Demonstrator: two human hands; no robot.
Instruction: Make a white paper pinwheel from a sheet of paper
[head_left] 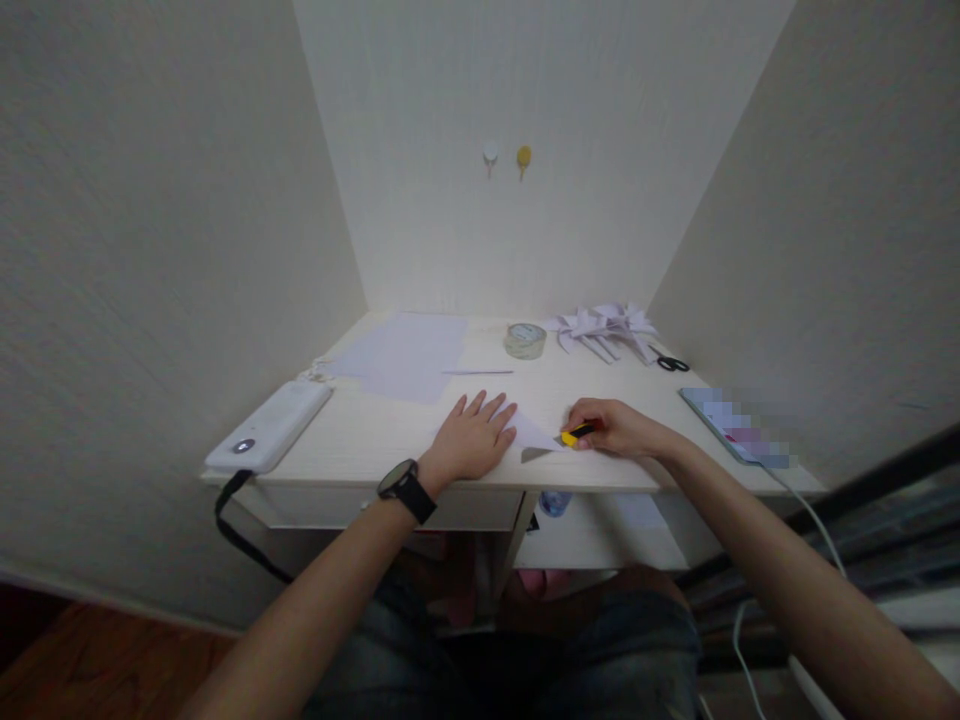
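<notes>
Farthest left of my fingers, a white case [274,425] with a black strap [229,510] lies at the edge of the table [360,425]. Next, beyond my left fingers and to their left, white paper sheets [405,350] lie overlapping. Behind my left fingers, a black watch [406,490] circles my wrist. My left fingers [501,421] are spread and released, pressing flat on a piece of white paper [529,432], which shows between both sets of fingers and tapers towards the right ones. Just beyond my left fingertips lies a thin rod [480,373]; farther off, a roll of clear tape [525,343] stands between the two sets. My right fingers [589,408] grasp a yellow-and-black utility knife [574,436], its tip at the paper's pointed end. Beyond them lie paper pinwheels [600,325], then black-handled scissors [673,364]. Farthest right of my fingers rests a flat device [712,420] with a white cable [814,520].
</notes>
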